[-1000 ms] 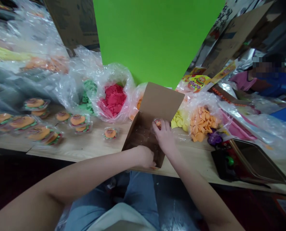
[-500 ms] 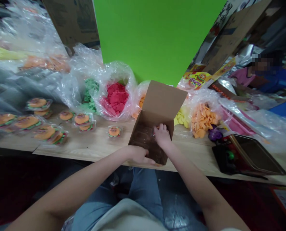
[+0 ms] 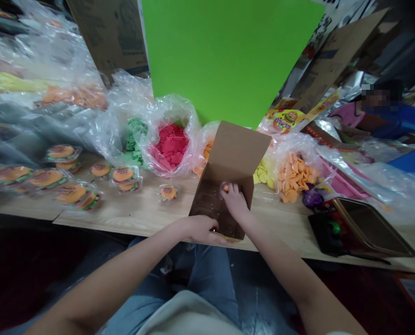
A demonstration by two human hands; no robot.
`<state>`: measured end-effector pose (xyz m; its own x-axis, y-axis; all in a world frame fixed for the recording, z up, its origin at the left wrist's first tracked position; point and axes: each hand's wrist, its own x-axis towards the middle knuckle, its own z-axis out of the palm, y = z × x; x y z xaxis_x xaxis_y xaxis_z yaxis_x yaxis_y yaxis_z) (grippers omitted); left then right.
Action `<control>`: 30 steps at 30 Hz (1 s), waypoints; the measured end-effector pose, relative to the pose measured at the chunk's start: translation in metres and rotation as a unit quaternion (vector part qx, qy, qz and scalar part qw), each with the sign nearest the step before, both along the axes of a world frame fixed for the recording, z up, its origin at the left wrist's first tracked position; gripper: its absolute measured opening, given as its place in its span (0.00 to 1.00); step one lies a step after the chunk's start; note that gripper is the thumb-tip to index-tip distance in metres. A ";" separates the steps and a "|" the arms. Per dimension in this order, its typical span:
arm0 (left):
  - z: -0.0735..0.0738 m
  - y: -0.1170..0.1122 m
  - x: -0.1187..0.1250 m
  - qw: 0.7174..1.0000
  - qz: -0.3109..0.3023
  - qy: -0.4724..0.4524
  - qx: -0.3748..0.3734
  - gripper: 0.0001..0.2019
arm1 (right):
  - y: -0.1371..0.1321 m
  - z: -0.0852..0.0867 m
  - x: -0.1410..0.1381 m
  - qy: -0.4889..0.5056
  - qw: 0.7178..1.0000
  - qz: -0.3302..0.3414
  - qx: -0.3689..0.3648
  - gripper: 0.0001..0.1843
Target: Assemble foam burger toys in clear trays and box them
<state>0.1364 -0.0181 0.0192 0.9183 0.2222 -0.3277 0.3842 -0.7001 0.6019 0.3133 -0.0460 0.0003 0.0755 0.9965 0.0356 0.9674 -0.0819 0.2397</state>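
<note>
An open brown cardboard box (image 3: 240, 149) stands at the near edge of the wooden table (image 3: 137, 211), its flap raised at the back. My left hand (image 3: 202, 229) curls over the box's near rim. My right hand (image 3: 233, 200) reaches down inside the box, fingers closed on a small burger-shaped candy pack (image 3: 225, 187) that shows orange at my fingertips. More such packs in clear wrap lie on the table to the left, the nearest one (image 3: 168, 192) just beside the box.
Clear plastic bags hold red pieces (image 3: 170, 145), green pieces (image 3: 134, 135), yellow pieces (image 3: 262, 171) and orange pieces (image 3: 295, 177) behind the box. A dark metal tray (image 3: 371, 228) lies right. Another person (image 3: 382, 109) sits at the far right. A green panel stands behind.
My right hand has sunk a little deeper into the box with the pack. My left hand stays on the near rim. The view shifted slightly.
</note>
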 end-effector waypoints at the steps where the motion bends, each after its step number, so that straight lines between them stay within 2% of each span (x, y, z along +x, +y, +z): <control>1: 0.005 0.004 -0.002 1.000 -0.001 -0.017 -0.015 0.33 | -0.001 0.004 0.001 0.007 1.000 0.000 -0.018 0.24; 4: 0.015 0.017 -0.003 0.999 -0.002 -0.037 -0.012 0.28 | -0.010 0.025 0.002 0.010 0.999 -0.005 -0.051 0.27; 7: 0.008 0.019 0.007 1.000 -0.021 0.018 0.007 0.29 | -0.027 0.038 -0.010 0.022 0.981 -0.002 -0.194 0.21; 9: -0.006 0.013 0.018 0.998 -0.028 0.060 0.015 0.31 | -0.037 0.034 -0.021 0.040 0.953 0.011 -0.301 0.18; 10: -0.012 0.010 0.024 0.997 -0.028 0.074 0.024 0.30 | -0.040 0.030 -0.026 0.048 0.942 0.018 -0.333 0.17; 13: -0.023 0.000 0.037 0.991 -0.042 0.109 0.071 0.23 | -0.041 0.018 -0.030 0.062 0.926 0.037 -0.372 0.16; 18: -0.017 0.003 0.044 0.974 -0.103 0.155 0.128 0.09 | -0.032 0.025 -0.015 0.069 0.918 0.052 -0.386 0.18; 20: -0.017 0.006 0.046 0.967 -0.113 0.180 0.144 0.08 | -0.032 0.023 -0.019 0.061 0.921 0.050 -0.382 0.19; 23: -0.017 0.002 0.047 0.964 -0.106 0.195 0.149 0.09 | -0.041 0.012 -0.031 0.048 0.933 0.046 -0.354 0.13; 26: -0.007 -0.007 0.036 0.974 -0.070 0.149 0.158 0.08 | -0.052 0.010 -0.032 0.043 0.944 0.052 -0.323 0.15; 28: 0.005 -0.006 0.015 0.981 -0.043 0.092 0.167 0.10 | -0.049 0.024 -0.026 0.059 0.946 0.069 -0.312 0.11; 30: 0.013 0.005 -0.015 0.982 0.042 0.008 0.181 0.11 | -0.033 0.044 -0.026 0.095 0.961 0.096 -0.240 0.08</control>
